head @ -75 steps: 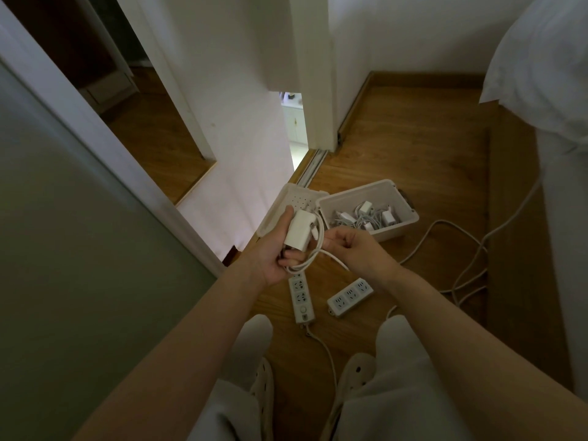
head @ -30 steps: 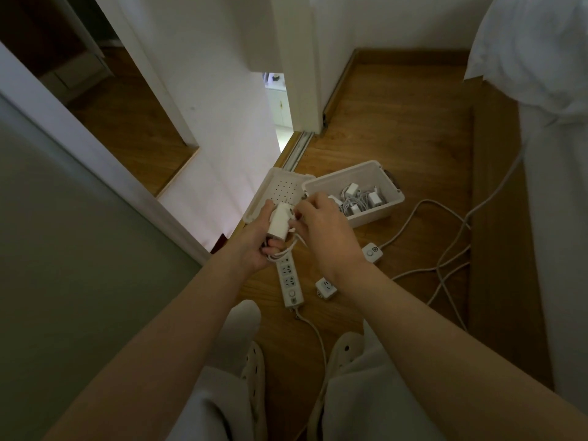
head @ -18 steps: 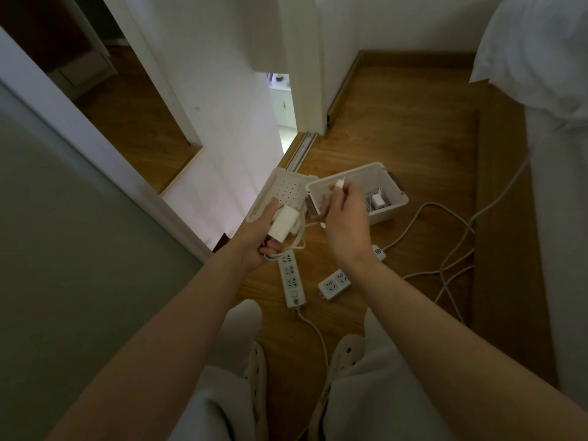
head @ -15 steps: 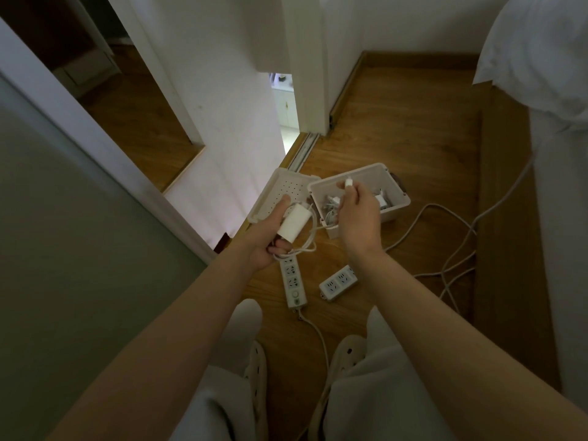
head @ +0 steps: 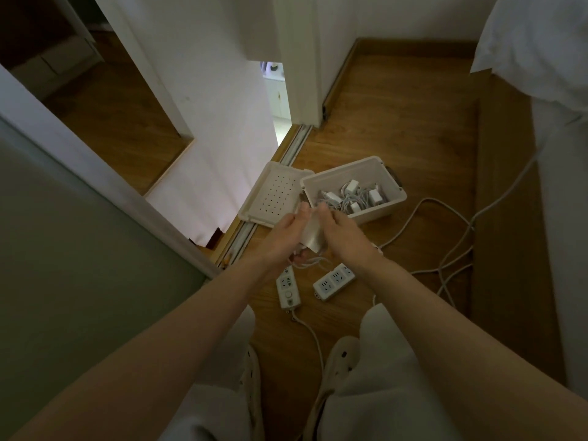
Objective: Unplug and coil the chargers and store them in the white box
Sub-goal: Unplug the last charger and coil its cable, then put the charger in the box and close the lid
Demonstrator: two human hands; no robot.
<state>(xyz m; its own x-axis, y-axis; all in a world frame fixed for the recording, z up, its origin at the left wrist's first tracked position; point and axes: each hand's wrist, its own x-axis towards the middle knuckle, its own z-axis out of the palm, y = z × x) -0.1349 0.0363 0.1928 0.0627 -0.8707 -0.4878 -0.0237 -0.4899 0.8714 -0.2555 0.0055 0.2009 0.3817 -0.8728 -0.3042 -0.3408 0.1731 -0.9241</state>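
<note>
My left hand and my right hand meet above the floor and together grip a white charger block between them. Loops of its thin white cable hang below the hands. The white box stands open on the wooden floor just beyond my hands, with several coiled white chargers inside. Its perforated lid lies to the left of the box.
Two white power strips lie on the floor below my hands, their cords trailing right toward a white bed. A sliding-door track and a white wall stand to the left. My feet in white clogs are at the bottom.
My right hand came back from over the box and closed against the charger in my left hand. The cable end it held up is now tucked in with the coil.
</note>
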